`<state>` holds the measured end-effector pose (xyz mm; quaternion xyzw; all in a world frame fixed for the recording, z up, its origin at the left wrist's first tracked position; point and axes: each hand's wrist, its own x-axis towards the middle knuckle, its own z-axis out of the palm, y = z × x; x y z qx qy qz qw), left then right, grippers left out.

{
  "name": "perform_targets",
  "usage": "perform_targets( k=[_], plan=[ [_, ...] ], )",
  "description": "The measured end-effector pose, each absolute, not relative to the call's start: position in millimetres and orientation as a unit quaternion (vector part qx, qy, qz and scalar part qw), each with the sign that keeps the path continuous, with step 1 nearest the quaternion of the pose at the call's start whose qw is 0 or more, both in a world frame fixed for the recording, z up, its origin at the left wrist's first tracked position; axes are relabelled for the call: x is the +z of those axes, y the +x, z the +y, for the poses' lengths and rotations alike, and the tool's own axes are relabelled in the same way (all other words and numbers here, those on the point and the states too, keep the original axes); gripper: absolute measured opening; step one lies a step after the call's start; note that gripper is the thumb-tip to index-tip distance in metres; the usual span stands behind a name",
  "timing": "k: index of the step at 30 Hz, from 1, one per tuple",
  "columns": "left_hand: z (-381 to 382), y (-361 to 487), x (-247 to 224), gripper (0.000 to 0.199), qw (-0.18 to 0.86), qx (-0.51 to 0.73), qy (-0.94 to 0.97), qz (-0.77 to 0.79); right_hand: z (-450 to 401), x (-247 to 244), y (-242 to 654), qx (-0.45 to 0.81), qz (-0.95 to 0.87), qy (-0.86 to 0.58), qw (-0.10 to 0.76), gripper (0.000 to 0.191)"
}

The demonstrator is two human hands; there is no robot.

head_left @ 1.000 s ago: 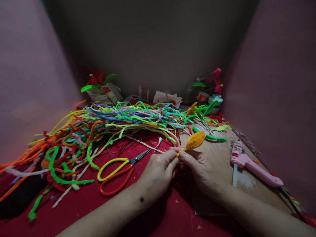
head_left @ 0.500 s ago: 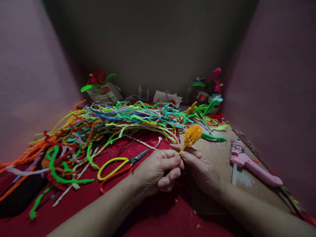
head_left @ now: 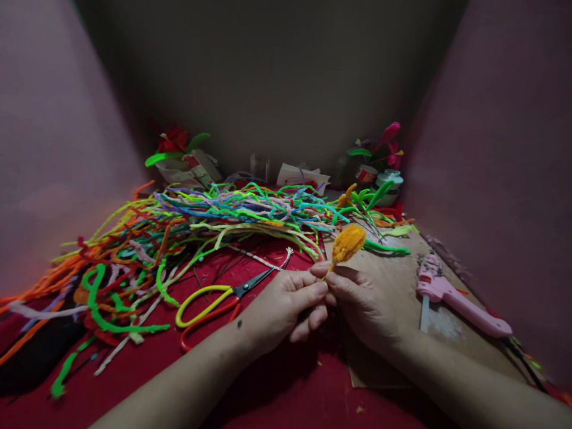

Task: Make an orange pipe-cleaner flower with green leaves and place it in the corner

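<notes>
An orange-yellow fuzzy pipe-cleaner flower bud (head_left: 349,243) stands tilted above my fingertips on a thin stem of the same colour. My left hand (head_left: 297,304) pinches the lower end of that stem between thumb and forefinger. Just above and beside it, my right hand (head_left: 364,298) grips the stem near the base of the bud. Both hands touch each other, and the stem's tip is hidden in the fingers. Scissors (head_left: 218,304) with one yellow and one red handle lie left of my left hand, blades pointing away behind it.
A big heap of coloured pipe cleaners (head_left: 250,205) spreads across the back and left. At right, a pink hot glue gun (head_left: 460,301) rests on a brown board (head_left: 379,369). A green pipe-cleaner leaf (head_left: 386,248) lies behind the bud. Jars and finished flowers (head_left: 391,149) stand at the back.
The right fingers have shifted slightly up the stem, toward the bud. The bud has tipped a little, and its stem shows less between the hands.
</notes>
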<state>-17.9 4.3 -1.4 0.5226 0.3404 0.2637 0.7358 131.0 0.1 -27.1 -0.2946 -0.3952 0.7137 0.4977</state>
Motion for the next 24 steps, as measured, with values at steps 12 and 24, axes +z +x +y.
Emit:
perform_targets(
  k=[12,24],
  plan=[
    [-4,-14,-9,0.022,0.368,0.364,0.740,0.429,-1,-31,129,0.694,-0.407,-0.320,0.500,0.019],
    [1,-11,3,0.024,0.704,0.340,0.476,0.403,0,-24,132,0.653,-0.456,-0.332,0.506,0.024]
  ],
)
